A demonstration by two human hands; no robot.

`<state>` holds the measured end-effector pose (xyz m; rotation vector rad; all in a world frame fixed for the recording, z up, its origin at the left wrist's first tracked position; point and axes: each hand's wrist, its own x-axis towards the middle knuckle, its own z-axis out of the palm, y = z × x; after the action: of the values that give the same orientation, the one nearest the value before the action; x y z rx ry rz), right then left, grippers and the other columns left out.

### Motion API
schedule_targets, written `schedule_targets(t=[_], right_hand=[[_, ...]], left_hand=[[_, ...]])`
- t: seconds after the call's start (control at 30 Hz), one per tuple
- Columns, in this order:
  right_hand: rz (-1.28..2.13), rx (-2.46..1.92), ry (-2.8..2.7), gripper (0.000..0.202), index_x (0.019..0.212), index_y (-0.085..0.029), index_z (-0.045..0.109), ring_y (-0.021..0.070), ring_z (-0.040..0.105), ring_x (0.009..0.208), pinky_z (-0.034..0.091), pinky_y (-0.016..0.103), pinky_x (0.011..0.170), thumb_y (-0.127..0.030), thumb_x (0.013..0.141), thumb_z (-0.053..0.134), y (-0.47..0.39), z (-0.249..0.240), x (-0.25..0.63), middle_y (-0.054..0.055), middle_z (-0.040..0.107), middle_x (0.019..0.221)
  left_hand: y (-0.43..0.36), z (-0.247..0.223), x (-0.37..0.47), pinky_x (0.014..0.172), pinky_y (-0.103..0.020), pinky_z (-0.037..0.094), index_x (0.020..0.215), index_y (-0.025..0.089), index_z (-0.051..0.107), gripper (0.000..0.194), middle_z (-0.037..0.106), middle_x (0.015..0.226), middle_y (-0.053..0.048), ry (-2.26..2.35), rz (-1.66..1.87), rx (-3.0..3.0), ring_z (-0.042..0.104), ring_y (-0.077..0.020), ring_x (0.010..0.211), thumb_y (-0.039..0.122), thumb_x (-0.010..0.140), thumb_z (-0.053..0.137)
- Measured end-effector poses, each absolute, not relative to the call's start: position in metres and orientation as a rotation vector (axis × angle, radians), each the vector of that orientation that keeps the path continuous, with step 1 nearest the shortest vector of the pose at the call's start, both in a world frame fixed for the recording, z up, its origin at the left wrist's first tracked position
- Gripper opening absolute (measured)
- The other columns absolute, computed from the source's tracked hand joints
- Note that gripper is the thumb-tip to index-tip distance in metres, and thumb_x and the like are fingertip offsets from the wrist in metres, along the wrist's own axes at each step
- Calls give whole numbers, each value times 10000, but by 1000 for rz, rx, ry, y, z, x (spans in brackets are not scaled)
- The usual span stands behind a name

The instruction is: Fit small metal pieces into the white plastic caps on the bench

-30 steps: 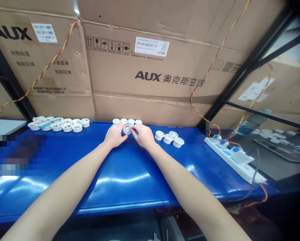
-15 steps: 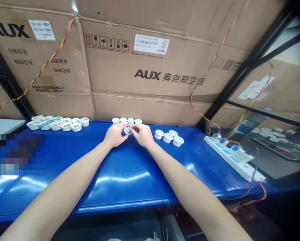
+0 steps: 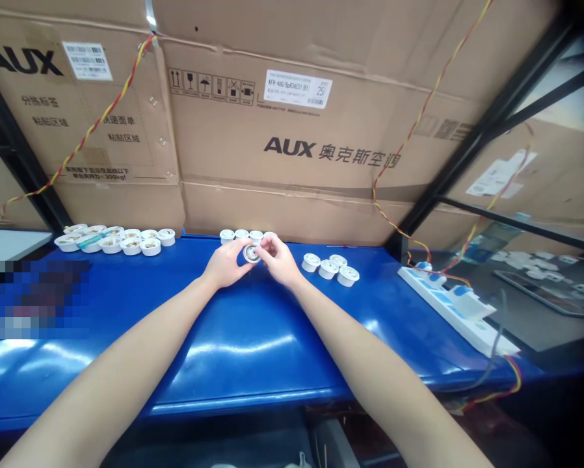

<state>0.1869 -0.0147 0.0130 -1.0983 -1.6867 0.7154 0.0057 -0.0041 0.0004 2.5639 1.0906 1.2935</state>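
Shifted slightly rightward across the white cup [image 3: 251, 254], my right hand [image 3: 280, 262] sits bunched at its rim, whether pinching anything I cannot tell, while my left hand [image 3: 224, 264] clamps that cup over the blue table [image 3: 238, 374], likely steadying its face toward me.

- White glare is streaking the blue tabletop [image 3: 253, 377].
- Shadow is filling the space beneath it.
- The far right edge is looking blurred and dark.
- Coarse pixels are masking a patch at left.
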Motion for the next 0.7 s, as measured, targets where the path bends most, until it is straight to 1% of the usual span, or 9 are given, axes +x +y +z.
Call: schedule_targets(t=[0.07,0.1,0.17,0.23,0.27,0.33,0.47,0.6,0.7], right_hand=[[732,-1118,-1680,328,947,-216,525,133,546,632,469,261,627,-515,939,389,-17,14,187,-12,577,748],[694,-1130,-1702,344,974,-215,537,135,555,640,472,264,633,-515,949,370,-18,15,187,-5,593,772],[511,-1144,-1809,355,1063,-219,560,146,583,706,482,276,683,-527,896,502,-23,18,186,13,636,887],[267,-1163,-1939,452,1138,-231,579,175,608,823,481,295,760,-509,792,669,-29,21,183,36,654,1033],[162,-1184,-1994,480,1150,-237,595,194,613,881,476,303,791,-497,762,707,-30,23,182,47,656,1080],[17,-1256,-2061,453,1148,-244,627,222,615,964,466,313,829,-485,772,703,-32,27,181,62,664,1116],[-165,-1458,-2037,419,1128,-219,662,254,614,1002,445,325,862,-490,808,652,-23,35,198,92,694,1081],[-258,-1706,-2001,385,983,-184,707,274,620,950,422,348,853,-515,800,639,-10,37,235,111,720,930],[-206,-1901,-1993,432,962,-175,718,291,633,939,420,357,830,-557,776,639,-4,31,259,133,723,925]], left_hand=[[-4,1,6,987,-347,490,1193,222,558,380,652,1233,-62,1074,1296,2556,620,-233,1142,337,838,635],[-4,1,6,993,-351,487,1193,223,557,381,650,1236,-62,1074,1294,2552,617,-235,1148,329,836,637],[-4,1,5,1007,-359,482,1204,224,553,399,644,1248,-62,1073,1280,2544,611,-239,1158,301,823,640],[-3,0,5,1024,-361,473,1224,224,544,447,635,1265,-59,1062,1262,2535,600,-239,1175,250,791,649],[-2,0,5,1032,-360,469,1236,226,538,476,631,1273,-56,1057,1247,2528,593,-237,1184,224,773,651],[-2,0,5,1040,-361,466,1261,234,524,515,622,1290,-48,1050,1207,2514,583,-234,1197,201,762,644],[1,0,6,1066,-397,442,1279,241,518,467,587,1325,-61,1044,1152,2562,543,-248,1244,273,823,612],[12,-4,-4,1094,-432,409,1240,232,552,404,541,1345,-90,1292,1229,2517,493,-269,1287,298,843,592],[27,-11,-14,1124,-462,367,1311,235,511,492,433,1461,-113,1510,1201,2361,416,-295,1362,292,831,601]])
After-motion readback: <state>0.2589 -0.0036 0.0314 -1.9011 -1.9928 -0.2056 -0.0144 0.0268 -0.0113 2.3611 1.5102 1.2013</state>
